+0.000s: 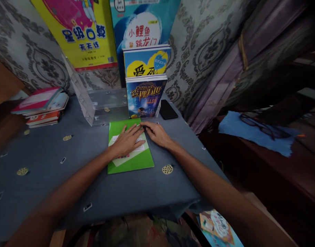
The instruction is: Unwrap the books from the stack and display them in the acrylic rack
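A green book (131,163) with a pale label lies flat on the grey tablecloth (69,171) in front of me. My left hand (127,140) rests flat on its cover, fingers stretched out toward the far edge. My right hand (157,133) lies at the book's far right corner, fingers curled against the edge and touching the left fingertips. What the right fingers grip, if anything, is hidden. Just beyond stand two upright books, a dark blue one (144,97) in front of a blue and yellow one (147,61), in a clear plastic stand (95,103).
A black phone (168,109) lies right of the standing books. A stack of books (42,108) sits at the far left. Large yellow (80,31) and blue (144,24) books lean on the patterned wall. The table's right edge drops toward a blue cloth (255,132).
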The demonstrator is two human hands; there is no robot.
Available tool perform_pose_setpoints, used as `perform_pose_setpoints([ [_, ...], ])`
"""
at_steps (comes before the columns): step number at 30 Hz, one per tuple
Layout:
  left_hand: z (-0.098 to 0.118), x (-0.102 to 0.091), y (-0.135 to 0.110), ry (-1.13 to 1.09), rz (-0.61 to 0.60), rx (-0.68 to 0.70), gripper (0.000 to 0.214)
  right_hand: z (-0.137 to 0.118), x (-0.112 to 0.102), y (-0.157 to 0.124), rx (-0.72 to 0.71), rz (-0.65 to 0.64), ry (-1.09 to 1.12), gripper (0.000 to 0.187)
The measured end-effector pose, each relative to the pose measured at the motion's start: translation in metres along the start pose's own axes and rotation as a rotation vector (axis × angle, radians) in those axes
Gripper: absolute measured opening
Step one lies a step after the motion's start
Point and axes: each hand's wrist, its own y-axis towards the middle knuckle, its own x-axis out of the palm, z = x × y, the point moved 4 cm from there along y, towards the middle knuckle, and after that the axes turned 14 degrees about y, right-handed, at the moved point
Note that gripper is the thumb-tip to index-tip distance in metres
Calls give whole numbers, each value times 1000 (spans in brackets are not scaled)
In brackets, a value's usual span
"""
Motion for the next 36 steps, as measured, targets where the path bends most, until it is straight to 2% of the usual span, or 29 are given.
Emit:
perform_pose_setpoints([
  [8, 2, -5, -2, 0, 40, 0, 53, 1, 0, 0, 13, -13, -10, 46],
  [14, 7, -12, -9, -41, 95, 93, 41, 0, 1, 1, 15, -34, -54, 42],
  [21, 24, -18, -32, -108, 107, 217, 36, -4, 1, 0, 45, -67, -83, 40],
  [28, 44, -27, -58, -170, 99, 329, 37, -2, 3, -1, 12, -57, -101, 39],
  [36, 51, -28, -68, -130, 114, 388, 40, -5, 4, -1, 25, -69, -154, 41],
])
